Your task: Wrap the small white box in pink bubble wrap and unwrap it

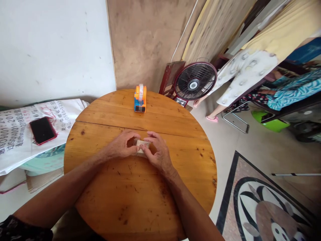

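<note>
**Both hands closed on a small pale block at the table's middle**

An orange and blue tape dispenser [140, 98] stands near the far edge of the round wooden table [175, 187], well apart from the hands, with bare wood between. Off the left edge a black phone [42, 130] lies on a printed white sack [22, 134]. Beyond the far right edge stands a floor fan [195, 81], and a person's legs [225, 97] beside it.

Both forearms come in from the near edge and meet at the centre. The left hand [122, 145] and right hand [156, 152] pinch the small pale block [142, 146] from either side, fingers curled and pressed to it; it rests on the wood.
</note>
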`<action>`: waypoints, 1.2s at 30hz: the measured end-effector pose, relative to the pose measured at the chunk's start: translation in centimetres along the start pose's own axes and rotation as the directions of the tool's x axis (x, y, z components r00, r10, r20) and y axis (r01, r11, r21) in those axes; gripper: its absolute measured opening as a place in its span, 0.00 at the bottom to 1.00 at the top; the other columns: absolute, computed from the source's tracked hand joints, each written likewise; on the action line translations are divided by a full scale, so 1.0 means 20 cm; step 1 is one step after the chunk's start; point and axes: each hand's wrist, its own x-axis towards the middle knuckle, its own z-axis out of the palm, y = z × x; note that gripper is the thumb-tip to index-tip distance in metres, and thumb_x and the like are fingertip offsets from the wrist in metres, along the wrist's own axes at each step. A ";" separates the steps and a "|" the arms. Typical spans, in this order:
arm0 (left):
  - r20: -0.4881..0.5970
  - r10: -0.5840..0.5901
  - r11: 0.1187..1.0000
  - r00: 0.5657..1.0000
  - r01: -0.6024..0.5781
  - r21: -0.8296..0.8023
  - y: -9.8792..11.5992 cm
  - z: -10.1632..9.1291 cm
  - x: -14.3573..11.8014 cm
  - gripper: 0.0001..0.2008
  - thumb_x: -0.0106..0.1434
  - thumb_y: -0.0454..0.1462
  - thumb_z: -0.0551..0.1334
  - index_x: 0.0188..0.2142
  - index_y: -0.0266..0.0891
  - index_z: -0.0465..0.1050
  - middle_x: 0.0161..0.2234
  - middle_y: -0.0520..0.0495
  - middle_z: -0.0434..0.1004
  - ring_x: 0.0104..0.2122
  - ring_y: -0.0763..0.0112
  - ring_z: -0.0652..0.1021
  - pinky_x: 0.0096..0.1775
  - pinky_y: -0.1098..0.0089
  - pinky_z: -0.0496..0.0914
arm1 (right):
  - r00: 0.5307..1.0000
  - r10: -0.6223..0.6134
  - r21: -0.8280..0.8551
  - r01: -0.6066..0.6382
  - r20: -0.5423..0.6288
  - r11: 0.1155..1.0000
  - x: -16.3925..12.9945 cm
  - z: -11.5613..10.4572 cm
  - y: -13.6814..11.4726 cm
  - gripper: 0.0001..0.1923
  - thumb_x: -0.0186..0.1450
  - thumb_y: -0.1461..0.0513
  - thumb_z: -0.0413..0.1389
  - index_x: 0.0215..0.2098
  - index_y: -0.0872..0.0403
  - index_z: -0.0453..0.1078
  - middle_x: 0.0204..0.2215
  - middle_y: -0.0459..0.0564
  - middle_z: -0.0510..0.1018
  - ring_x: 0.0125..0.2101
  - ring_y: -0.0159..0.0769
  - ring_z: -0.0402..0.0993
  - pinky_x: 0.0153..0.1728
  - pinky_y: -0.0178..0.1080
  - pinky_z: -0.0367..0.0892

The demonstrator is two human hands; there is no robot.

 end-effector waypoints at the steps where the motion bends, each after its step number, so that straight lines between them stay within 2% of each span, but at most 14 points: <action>1: -0.006 0.000 1.000 1.000 0.000 0.000 0.00 0.00 0.00 0.17 0.60 0.45 0.61 0.46 0.40 0.73 0.42 0.43 0.75 0.41 0.60 0.74 0.43 0.61 0.69 | 1.000 -0.008 -0.010 0.008 0.009 1.000 0.00 0.00 0.00 0.09 0.64 0.59 0.58 0.43 0.50 0.72 0.51 0.56 0.76 0.51 0.44 0.74 0.50 0.47 0.66; 7: -0.018 0.045 0.999 0.999 -0.045 -0.010 -0.02 0.01 0.00 0.19 0.59 0.47 0.64 0.47 0.41 0.73 0.44 0.42 0.76 0.45 0.55 0.74 0.47 0.56 0.69 | 0.996 -0.028 -0.076 0.034 0.081 0.997 0.02 -0.02 0.00 0.09 0.65 0.60 0.57 0.44 0.50 0.73 0.51 0.56 0.75 0.51 0.45 0.73 0.50 0.49 0.65; 11: -0.016 0.027 1.000 1.000 -0.027 -0.013 -0.03 0.01 0.00 0.22 0.58 0.46 0.65 0.50 0.40 0.72 0.46 0.41 0.76 0.46 0.54 0.74 0.49 0.55 0.69 | 0.994 -0.018 -0.094 0.028 0.112 0.995 0.04 -0.04 0.00 0.09 0.64 0.60 0.58 0.43 0.49 0.73 0.51 0.56 0.76 0.51 0.45 0.73 0.51 0.49 0.65; 19: 0.006 0.057 0.998 0.998 -0.057 0.032 -0.05 0.04 0.00 0.27 0.58 0.48 0.65 0.54 0.39 0.69 0.49 0.40 0.76 0.48 0.53 0.73 0.51 0.53 0.66 | 0.996 -0.078 -0.084 0.081 0.042 0.993 0.05 0.00 0.01 0.03 0.64 0.63 0.57 0.36 0.51 0.73 0.48 0.55 0.78 0.48 0.43 0.75 0.49 0.47 0.65; 24: 0.026 0.050 0.997 0.998 -0.051 0.058 -0.01 0.04 0.00 0.28 0.58 0.47 0.64 0.56 0.39 0.67 0.49 0.40 0.75 0.48 0.53 0.73 0.51 0.54 0.66 | 0.996 -0.080 -0.035 0.081 0.027 0.996 0.07 -0.01 0.01 0.04 0.65 0.65 0.56 0.33 0.51 0.73 0.46 0.53 0.79 0.44 0.40 0.77 0.47 0.46 0.66; 28: 0.055 0.015 1.000 0.998 -0.016 0.023 0.01 0.03 -0.01 0.35 0.54 0.44 0.66 0.61 0.40 0.61 0.51 0.40 0.74 0.50 0.51 0.73 0.52 0.51 0.66 | 0.998 -0.061 0.000 0.061 0.032 0.998 0.07 -0.04 -0.02 0.05 0.65 0.64 0.56 0.32 0.50 0.73 0.46 0.52 0.79 0.42 0.38 0.77 0.46 0.45 0.67; 32: 0.061 -0.014 0.995 0.998 0.020 -0.101 0.01 0.05 -0.01 0.43 0.54 0.44 0.66 0.66 0.37 0.52 0.56 0.36 0.69 0.55 0.49 0.71 0.56 0.50 0.65 | 0.998 -0.043 0.057 0.040 0.040 0.998 0.07 -0.07 -0.06 0.05 0.64 0.65 0.56 0.33 0.50 0.73 0.45 0.51 0.79 0.44 0.39 0.77 0.48 0.45 0.67; 36: 0.051 0.038 0.987 0.998 -0.029 -0.157 -0.01 0.07 -0.02 0.45 0.57 0.41 0.65 0.69 0.36 0.44 0.61 0.36 0.64 0.58 0.50 0.69 0.58 0.53 0.64 | 0.995 0.077 0.201 -0.087 0.058 0.976 0.09 -0.10 -0.07 0.04 0.65 0.64 0.56 0.32 0.50 0.73 0.46 0.51 0.79 0.46 0.40 0.76 0.49 0.45 0.68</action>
